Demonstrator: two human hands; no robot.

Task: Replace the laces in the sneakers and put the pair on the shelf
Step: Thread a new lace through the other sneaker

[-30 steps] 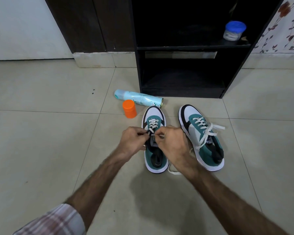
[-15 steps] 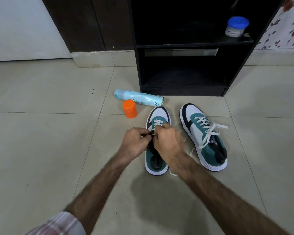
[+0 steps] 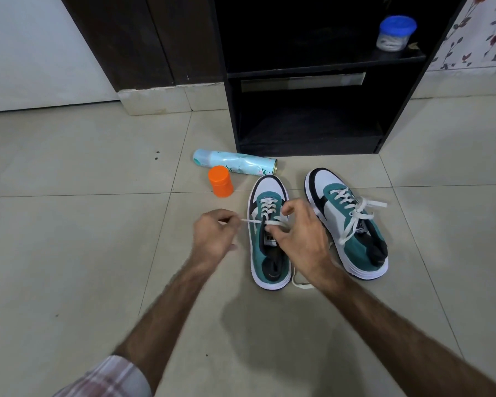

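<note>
Sneakers (image 3: 269,233) toes toward shelf (image 3: 312,73).

The tongue label (image 3: 270,240) on the sneaker (image 3: 269,233) under my hands appears to read "PUMA"; the second sneaker's tongue tag (image 3: 360,227) is too small to read.

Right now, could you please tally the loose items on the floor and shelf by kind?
Teal, white and black sneakers: 2
Pale blue spray can lying on its side: 1
Orange plastic cap: 1
Clear jar with blue lid, on the shelf: 1
Total: 5
</note>
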